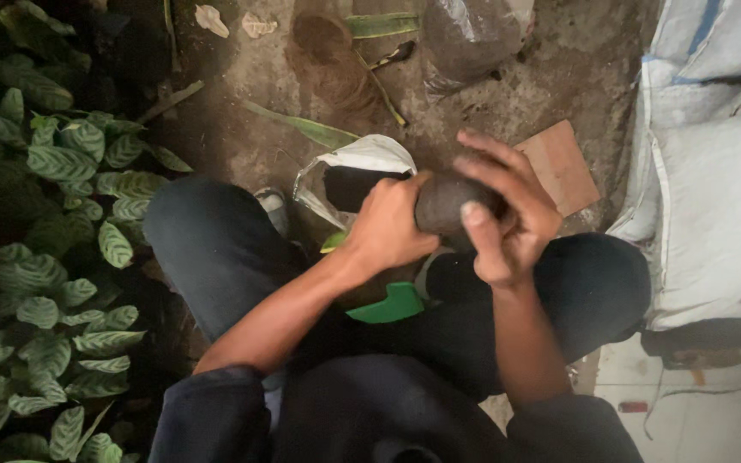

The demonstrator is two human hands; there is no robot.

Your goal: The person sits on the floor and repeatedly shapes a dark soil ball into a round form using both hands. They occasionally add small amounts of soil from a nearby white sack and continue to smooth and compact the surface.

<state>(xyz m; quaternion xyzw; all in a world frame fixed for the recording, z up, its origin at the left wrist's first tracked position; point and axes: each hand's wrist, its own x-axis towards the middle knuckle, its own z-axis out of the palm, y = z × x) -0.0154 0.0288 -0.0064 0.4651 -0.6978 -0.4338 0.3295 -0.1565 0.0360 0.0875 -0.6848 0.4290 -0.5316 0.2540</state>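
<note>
Dark round lump (443, 201) clasped between left hand (385, 227) and right hand (508, 227).

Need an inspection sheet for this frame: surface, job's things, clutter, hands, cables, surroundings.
Surface: bare dirt ground, soil pile on it.
Job's things: dark pouch held in both hands; open white bag just behind.
Clutter: brown tile, cut leaves, green scrap.
Hands: left hand and right hand both grip the pouch.
Cables: nothing seen.
Surroundings: striped-leaf plants at left, white sacks at right.
</note>
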